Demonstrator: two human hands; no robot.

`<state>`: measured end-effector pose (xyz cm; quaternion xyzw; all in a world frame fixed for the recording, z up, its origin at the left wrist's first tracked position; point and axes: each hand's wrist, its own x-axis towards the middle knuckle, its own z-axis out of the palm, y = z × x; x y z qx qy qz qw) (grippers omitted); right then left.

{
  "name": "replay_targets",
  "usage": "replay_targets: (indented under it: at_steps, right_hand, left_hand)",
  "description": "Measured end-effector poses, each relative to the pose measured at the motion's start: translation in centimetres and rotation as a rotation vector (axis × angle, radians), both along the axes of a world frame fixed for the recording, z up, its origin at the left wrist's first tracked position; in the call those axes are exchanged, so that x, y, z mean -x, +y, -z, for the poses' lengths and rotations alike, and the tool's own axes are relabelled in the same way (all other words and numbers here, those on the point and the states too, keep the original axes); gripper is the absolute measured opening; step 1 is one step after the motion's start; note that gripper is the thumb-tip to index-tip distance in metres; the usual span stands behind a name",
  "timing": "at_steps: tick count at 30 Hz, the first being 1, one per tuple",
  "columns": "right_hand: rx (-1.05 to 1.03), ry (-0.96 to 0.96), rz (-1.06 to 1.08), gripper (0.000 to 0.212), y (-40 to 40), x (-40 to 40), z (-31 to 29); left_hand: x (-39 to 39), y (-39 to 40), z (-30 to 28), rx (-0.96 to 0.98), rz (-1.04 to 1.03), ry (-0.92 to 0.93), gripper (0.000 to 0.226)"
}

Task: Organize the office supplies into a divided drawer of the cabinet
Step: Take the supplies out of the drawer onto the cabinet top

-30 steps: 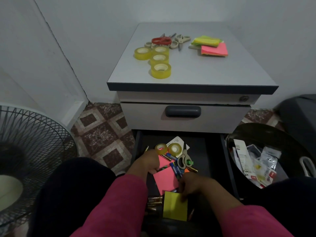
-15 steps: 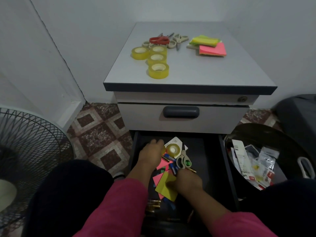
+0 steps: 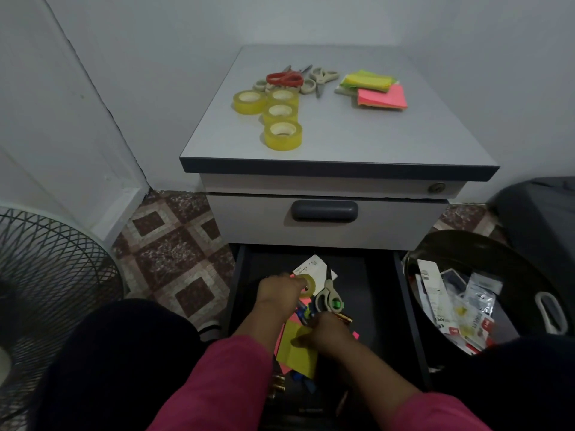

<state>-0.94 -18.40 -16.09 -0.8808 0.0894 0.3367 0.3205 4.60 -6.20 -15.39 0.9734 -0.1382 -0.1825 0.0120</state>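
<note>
Currently, sorting inside the open bottom drawer [image 3: 373, 306]: the left hand [image 3: 280, 290] grips a tape roll [image 3: 308, 285], while the right hand [image 3: 326, 332] pinches a yellow sticky pad [image 3: 297, 353] just below it. Next, each likely needs lifting clear of the clutter between both grips.

a second ago the left hand [image 3: 280, 290] sat lower, by the pink notes; now it has reached up the open drawer [image 3: 373, 293] and closed on a tape roll [image 3: 309, 285]. the right hand [image 3: 326, 332] has carried the yellow notepad [image 3: 295, 353] up over the pink one.
</note>
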Motion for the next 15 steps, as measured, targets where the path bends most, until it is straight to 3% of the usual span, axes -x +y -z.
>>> replay_targets:
  at_steps: [4,6,8,15]
  right_hand:
    - [-0.242,0.023,0.148,0.037,-1.2,-0.2,-0.7]
    - [-0.307,0.014,0.185,0.018,-1.7,-0.4,-1.6]
    - [-0.333,-0.003,0.236,0.010,-2.3,-0.6,-2.6]
    - [-0.252,-0.055,0.361,0.020,-3.9,-0.6,-3.0]
  left_hand:
    - [-0.1,0.3,-0.1,0.105,-0.116,-0.001,0.047]
    - [-0.2,0.7,-0.6,0.188,-0.182,0.044,0.049]
    - [-0.2,0.8,-1.0,0.276,-0.268,0.096,0.043]
    - [0.8,0.6,-3.7,0.602,-0.498,0.244,0.024]
